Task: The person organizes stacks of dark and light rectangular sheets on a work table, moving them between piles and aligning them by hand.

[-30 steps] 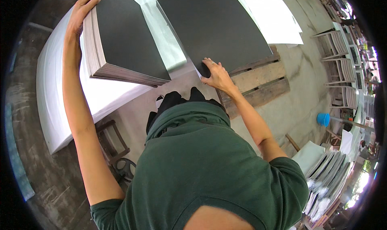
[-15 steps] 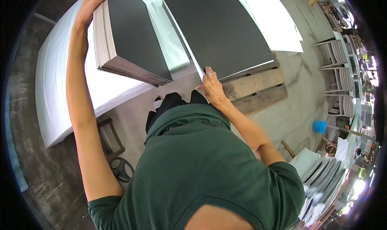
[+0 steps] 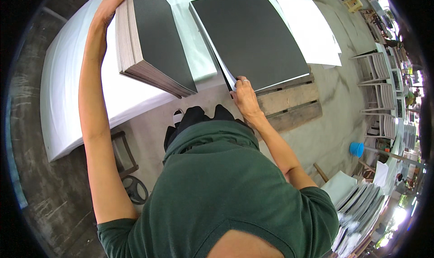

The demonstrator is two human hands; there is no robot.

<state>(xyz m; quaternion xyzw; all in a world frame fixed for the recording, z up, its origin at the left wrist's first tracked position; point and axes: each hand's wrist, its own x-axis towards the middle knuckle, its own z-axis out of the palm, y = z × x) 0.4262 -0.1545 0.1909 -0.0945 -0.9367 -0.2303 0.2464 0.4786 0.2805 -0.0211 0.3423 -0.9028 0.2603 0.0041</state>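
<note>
Head: what changed at your right hand [image 3: 247, 96]?
— Fingers, flat earlier, now pinch the sheet's [image 3: 251, 38] near corner, above the pallet [image 3: 289, 98]; pale underside shows, so it's parting.
— Your left hand [image 3: 113, 3]?
— Over the stack's [image 3: 163, 41] edge; grip, can't tell.

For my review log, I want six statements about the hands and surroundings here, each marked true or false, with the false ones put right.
1. The left hand touches the thick black-topped stack of sheets. True.
2. The right hand is at the near edge of the black sheet. True.
3. The black sheet lies left of the thick stack. False: it lies to its right.
4. Wooden pallet slats show past the black sheet's near edge. True.
5. The bucket is yellow. False: it is blue.
6. The person's shirt is red. False: it is dark green.
</note>
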